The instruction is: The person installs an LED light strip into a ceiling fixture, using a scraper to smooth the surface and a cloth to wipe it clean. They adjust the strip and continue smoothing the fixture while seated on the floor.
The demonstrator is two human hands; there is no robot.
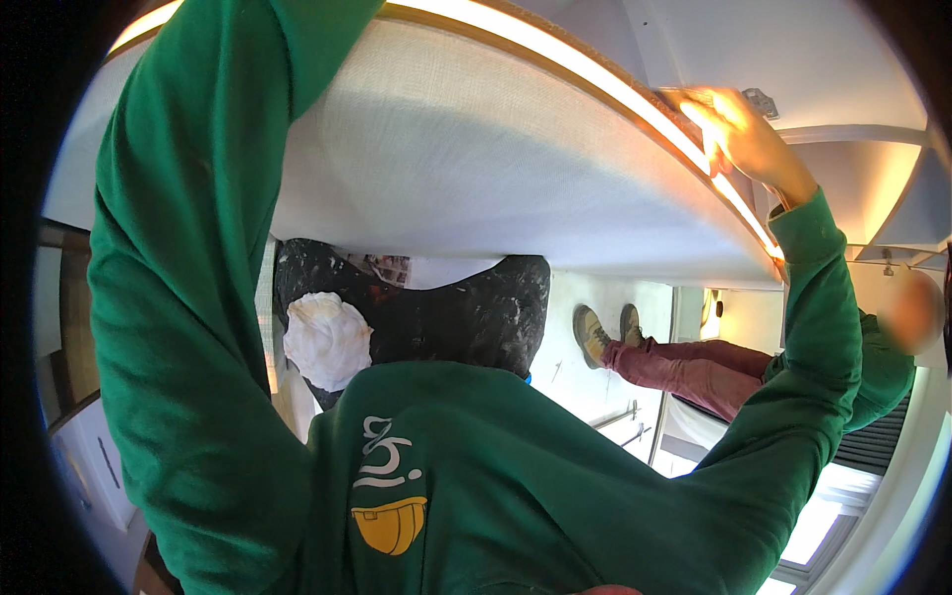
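Note:
My right hand (746, 141) is raised to the upper right, at the glowing light strip (580, 69) along the edge of a pale fabric-textured panel (476, 149). Its fingers are bent together at the strip, and glare washes out part of them. A thin brownish edge shows by the fingertips; what it belongs to is unclear. My left arm (188, 297), in a green sleeve, reaches up past the top edge, so the left hand is out of sight. A crumpled white cloth (327, 340) hangs against my dark, paint-spotted trousers (446, 322).
Another person in maroon trousers (684, 369) and a green top stands to the right. A small grey fitting (761, 103) sits on the pale surface beyond my right hand. Lit, curved recesses (873, 183) lie at the far right, and a window (818, 521) at the lower right.

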